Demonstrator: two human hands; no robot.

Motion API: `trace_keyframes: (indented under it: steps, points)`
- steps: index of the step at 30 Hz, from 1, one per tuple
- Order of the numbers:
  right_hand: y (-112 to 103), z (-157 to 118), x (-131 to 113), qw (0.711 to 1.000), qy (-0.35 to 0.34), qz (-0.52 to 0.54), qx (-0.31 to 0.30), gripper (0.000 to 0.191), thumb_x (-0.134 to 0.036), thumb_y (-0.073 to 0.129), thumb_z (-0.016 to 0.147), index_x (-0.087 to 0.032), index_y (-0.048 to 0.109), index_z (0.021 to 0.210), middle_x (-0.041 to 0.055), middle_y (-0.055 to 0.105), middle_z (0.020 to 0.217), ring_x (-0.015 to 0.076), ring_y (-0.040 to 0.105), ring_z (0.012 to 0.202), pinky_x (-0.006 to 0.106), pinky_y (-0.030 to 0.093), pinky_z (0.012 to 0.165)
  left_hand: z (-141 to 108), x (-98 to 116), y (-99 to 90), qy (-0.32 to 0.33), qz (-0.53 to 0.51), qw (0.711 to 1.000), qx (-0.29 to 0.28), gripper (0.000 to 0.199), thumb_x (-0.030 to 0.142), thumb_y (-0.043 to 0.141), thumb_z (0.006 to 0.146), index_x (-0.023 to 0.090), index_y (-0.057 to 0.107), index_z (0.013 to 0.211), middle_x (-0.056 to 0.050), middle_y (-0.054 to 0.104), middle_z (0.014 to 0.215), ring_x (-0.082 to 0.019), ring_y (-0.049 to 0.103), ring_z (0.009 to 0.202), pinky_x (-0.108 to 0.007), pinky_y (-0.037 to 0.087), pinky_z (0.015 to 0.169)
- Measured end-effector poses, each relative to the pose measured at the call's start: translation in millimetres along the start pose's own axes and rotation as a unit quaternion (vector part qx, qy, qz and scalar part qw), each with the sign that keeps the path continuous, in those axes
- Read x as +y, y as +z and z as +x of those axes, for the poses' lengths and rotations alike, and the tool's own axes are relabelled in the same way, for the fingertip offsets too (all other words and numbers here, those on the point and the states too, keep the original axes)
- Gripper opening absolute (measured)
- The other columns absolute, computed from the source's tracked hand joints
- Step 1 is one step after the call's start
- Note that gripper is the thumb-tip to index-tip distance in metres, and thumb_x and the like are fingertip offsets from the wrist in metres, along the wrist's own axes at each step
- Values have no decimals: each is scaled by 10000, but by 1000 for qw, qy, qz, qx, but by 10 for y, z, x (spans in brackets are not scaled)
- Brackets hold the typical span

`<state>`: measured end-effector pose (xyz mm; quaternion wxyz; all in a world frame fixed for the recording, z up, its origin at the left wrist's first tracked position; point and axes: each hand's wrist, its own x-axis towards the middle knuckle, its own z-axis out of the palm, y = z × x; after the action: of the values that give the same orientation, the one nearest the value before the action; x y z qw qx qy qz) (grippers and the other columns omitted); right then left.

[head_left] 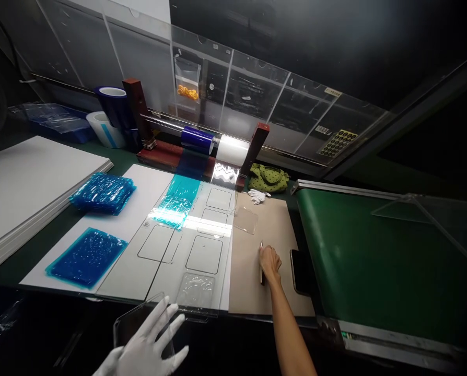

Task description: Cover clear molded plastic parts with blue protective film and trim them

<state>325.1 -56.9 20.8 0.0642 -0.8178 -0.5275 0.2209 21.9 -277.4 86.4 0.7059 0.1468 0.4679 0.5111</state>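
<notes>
My right hand (270,262), bare, is closed around a slim, pointed tool (262,277) over a brown board (245,282). The tool's exact kind is hard to make out. White-gloved, my left hand (151,342) has its fingers spread over a clear rounded-corner panel (124,331) below the table's front edge. Whether it grips that panel does not show. Close to its fingertips, another clear panel (196,290) lies on a glass sheet (133,282) marked with black outlines. Blue film and clear film run from rolls (197,140) (232,150) onto the sheet.
Blue film-covered stacks (86,258) (103,193) lie left, beside white sheets (33,188). A phone (300,271) is right of my right hand. Farther right stands a green belt surface (359,256). A white glove (258,196) and green spotted pouch (268,178) sit behind.
</notes>
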Motion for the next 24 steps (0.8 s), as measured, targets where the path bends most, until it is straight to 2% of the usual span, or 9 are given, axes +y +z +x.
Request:
trace_keyframes:
  steps: [4, 6, 8, 10, 12, 14, 18, 21, 24]
  points:
    - [-121, -434, 29, 987, -52, 146, -32, 392, -388, 223, 946, -157, 538, 985, 62, 615, 775, 160, 606, 666, 280, 476, 646, -131, 119, 293, 110, 235, 966, -3, 1041, 665, 633, 564, 329, 187, 1443, -95, 364, 1452, -404, 350, 1306, -612, 357, 1014]
    - [-268, -834, 41, 956, -107, 260, -85, 417, -495, 239, 934, -198, 510, 1045, -22, 527, 652, 116, 502, 521, 223, 430, 515, -289, 216, 480, 176, 408, 896, -12, 1043, 578, 680, 592, 324, 144, 1451, -88, 304, 1485, -381, 305, 1339, -592, 273, 1081]
    - [-472, -1328, 54, 878, -178, 407, -182, 410, -552, 333, 910, -216, 514, 1059, -60, 429, 590, 94, 404, 465, 198, 367, 452, -474, 292, 636, 218, 546, 809, -33, 1074, 510, 707, 598, 312, 95, 1459, -94, 256, 1505, -372, 263, 1362, -585, 251, 1094]
    - [-715, -1829, 73, 823, -239, 439, -268, 341, -498, 396, 921, -202, 560, 969, -45, 450, 616, 90, 443, 526, 204, 404, 519, -654, 323, 749, 250, 627, 736, -59, 1103, 463, 717, 588, 297, 66, 1462, -108, 240, 1507, -372, 268, 1359, -575, 286, 1082]
    - [-957, -2248, 109, 806, -290, 403, -324, 328, -450, 402, 937, -182, 588, 900, -10, 515, 686, 95, 493, 586, 215, 428, 566, -813, 314, 838, 274, 661, 694, -81, 1100, 405, 713, 581, 287, 64, 1462, -113, 248, 1499, -368, 292, 1347, -560, 327, 1067]
    - [-1150, -2549, 173, 809, -327, 355, -335, 344, -423, 362, 957, -182, 605, 926, 2, 530, 715, 99, 503, 613, 222, 435, 595, -953, 283, 928, 278, 669, 682, -100, 1087, 337, 707, 571, 293, 82, 1460, -100, 266, 1491, -359, 318, 1334, -537, 365, 1052]
    - [-1269, -2889, 406, 831, -363, 292, -303, 342, -517, 456, 895, -218, 610, 954, 5, 550, 791, 131, 516, 746, 260, 466, 737, -1195, 188, 1122, 285, 635, 705, -131, 1052, 282, 712, 549, 317, 173, 1451, -73, 339, 1456, -366, 385, 1287, -505, 405, 1030]
    - [-1153, -3055, 622, 839, -347, 296, -297, 588, -638, 752, 547, -228, 592, 937, -2, 551, 855, 160, 521, 800, 256, 510, 725, -1340, 81, 1217, 294, 604, 728, -134, 1059, 307, 755, 514, 322, 239, 1439, -74, 380, 1431, -388, 424, 1250, -505, 434, 999]
    - [-1017, -3173, 791, 837, -337, 323, -285, 824, -624, 827, 334, -244, 579, 1022, 6, 545, 936, 191, 538, 866, 279, 543, 759, -1448, -19, 1256, 295, 592, 739, -128, 1070, 323, 780, 494, 309, 270, 1434, -86, 386, 1427, -396, 429, 1243, -507, 439, 992]
